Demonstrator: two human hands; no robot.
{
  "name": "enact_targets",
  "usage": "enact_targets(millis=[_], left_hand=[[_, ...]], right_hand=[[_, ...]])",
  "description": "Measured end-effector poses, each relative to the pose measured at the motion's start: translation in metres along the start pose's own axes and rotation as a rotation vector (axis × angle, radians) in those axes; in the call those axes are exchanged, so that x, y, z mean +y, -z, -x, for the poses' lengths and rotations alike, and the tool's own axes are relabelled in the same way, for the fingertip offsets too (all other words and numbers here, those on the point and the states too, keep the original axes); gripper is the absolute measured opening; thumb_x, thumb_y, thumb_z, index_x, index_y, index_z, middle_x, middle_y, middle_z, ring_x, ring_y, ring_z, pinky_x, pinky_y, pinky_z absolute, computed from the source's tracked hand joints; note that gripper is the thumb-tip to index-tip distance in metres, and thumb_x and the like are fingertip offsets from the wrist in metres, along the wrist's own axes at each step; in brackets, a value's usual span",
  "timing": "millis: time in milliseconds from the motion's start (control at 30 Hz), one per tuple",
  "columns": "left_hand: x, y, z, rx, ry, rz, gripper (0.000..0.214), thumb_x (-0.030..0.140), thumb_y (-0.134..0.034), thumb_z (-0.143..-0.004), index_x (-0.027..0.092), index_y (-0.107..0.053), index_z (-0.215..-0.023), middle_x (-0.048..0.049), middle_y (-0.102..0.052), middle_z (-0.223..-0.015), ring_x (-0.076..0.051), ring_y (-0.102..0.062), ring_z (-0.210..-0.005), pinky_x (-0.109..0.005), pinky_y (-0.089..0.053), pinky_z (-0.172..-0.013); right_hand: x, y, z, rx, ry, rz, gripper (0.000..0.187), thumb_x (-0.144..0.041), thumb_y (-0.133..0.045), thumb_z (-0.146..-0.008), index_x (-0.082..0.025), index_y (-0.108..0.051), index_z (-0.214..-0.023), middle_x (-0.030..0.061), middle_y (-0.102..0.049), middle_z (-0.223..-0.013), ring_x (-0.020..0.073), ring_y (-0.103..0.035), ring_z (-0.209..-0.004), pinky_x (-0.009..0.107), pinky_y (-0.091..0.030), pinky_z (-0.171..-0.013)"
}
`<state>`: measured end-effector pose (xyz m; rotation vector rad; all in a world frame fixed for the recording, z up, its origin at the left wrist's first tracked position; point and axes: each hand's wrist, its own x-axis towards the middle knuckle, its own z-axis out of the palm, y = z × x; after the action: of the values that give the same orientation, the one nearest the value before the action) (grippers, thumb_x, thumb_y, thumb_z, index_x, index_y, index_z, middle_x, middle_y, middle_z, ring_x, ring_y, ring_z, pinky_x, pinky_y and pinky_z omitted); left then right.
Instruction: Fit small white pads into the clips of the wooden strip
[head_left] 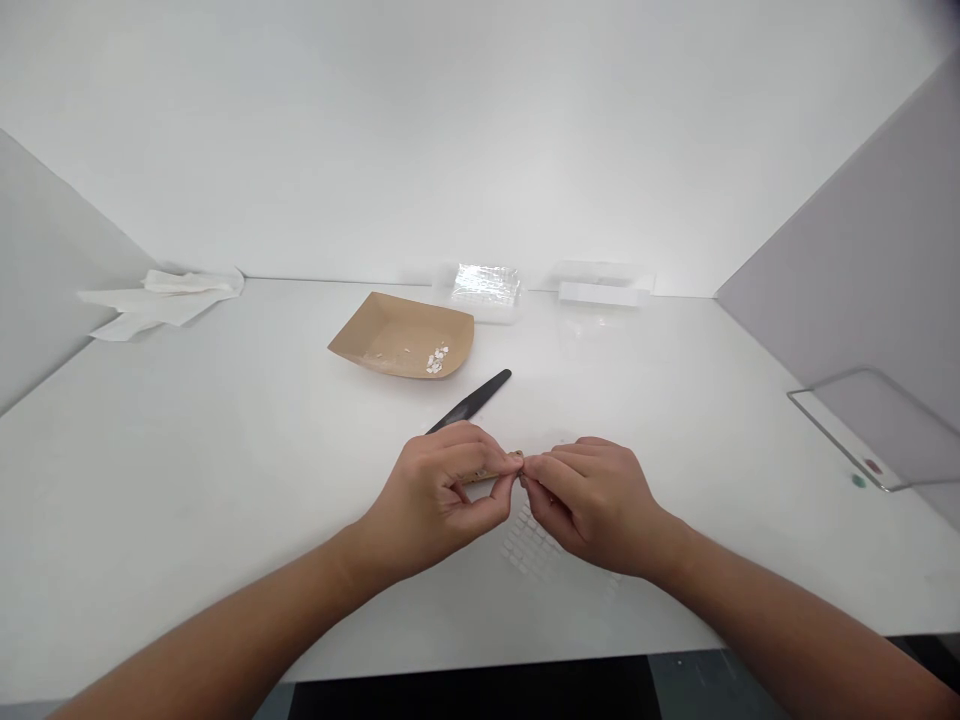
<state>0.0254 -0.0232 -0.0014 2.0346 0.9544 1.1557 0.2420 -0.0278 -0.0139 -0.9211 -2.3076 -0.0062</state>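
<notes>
Head view: where is the slim tan piece (480, 477)?

Between the person's two hands, above the desk (187, 480). Its long axis seems to run roughly sideways, partly hidden behind the left hand (450, 485).

Which hand is nearer?

Both touch it. The left pinches it between thumb and index finger; the right hand (589, 495) is pinched at its right-hand end, seemingly gripping that tip, almost against the left.

What surrounds them?

A pale gridded patch (531, 545) just below; a black tool (480, 398) slanting beyond the left hand; farther off, a cardboard tray (401, 325) bearing white flakes (436, 359).
</notes>
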Motion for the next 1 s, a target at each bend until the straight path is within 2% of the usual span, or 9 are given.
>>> enact_targets(millis=[200, 533, 767, 1000], left_hand=[[0.002, -0.0007, -0.0018, 0.0, 0.063, 0.035, 0.02, 0.006, -0.067, -0.08, 0.02, -0.079, -0.086, -0.0015, -0.075, -0.083, -0.011, -0.069, -0.069, -0.014, -0.047, -0.043], [0.0031, -0.0002, -0.0034, -0.016, 0.14, 0.084, 0.015, 0.011, -0.07, -0.081, 0.019, -0.08, -0.088, -0.0022, -0.075, -0.082, -0.012, -0.068, -0.069, -0.015, -0.047, -0.043], [0.0048, 0.0, -0.0034, -0.026, 0.16, 0.106, 0.012, 0.01, -0.069, -0.08, 0.019, -0.077, -0.082, -0.0026, -0.073, -0.08, -0.012, -0.066, -0.068, -0.014, -0.042, -0.04], [0.0052, -0.0021, -0.0009, -0.021, 0.159, 0.094, 0.01, 0.009, -0.067, -0.076, 0.017, -0.072, -0.078, -0.0018, -0.068, -0.075, -0.011, -0.06, -0.065, -0.014, -0.038, -0.039]], right_hand=[[-0.0022, 0.0007, -0.0005, 0.006, 0.005, -0.055, 0.023, -0.012, -0.054, -0.098, -0.019, -0.053, -0.076, -0.008, -0.051, -0.057, 0.0071, -0.037, -0.051, 0.026, -0.025, -0.055], [0.0002, 0.0, -0.0011, 0.013, -0.007, -0.053, 0.021, -0.014, -0.053, -0.1, -0.019, -0.058, -0.079, -0.0079, -0.052, -0.057, 0.0069, -0.04, -0.051, 0.026, -0.027, -0.056], [-0.0011, 0.0009, -0.0006, -0.005, 0.009, 0.014, 0.03, -0.016, -0.054, -0.1, -0.019, -0.052, -0.07, -0.0072, -0.049, -0.056, 0.0077, -0.035, -0.052, 0.028, -0.024, -0.055], [-0.0045, 0.0018, -0.0002, -0.008, 0.027, 0.049, 0.032, -0.017, -0.054, -0.101, -0.018, -0.052, -0.069, -0.007, -0.047, -0.056, 0.008, -0.034, -0.052, 0.029, -0.023, -0.055]])
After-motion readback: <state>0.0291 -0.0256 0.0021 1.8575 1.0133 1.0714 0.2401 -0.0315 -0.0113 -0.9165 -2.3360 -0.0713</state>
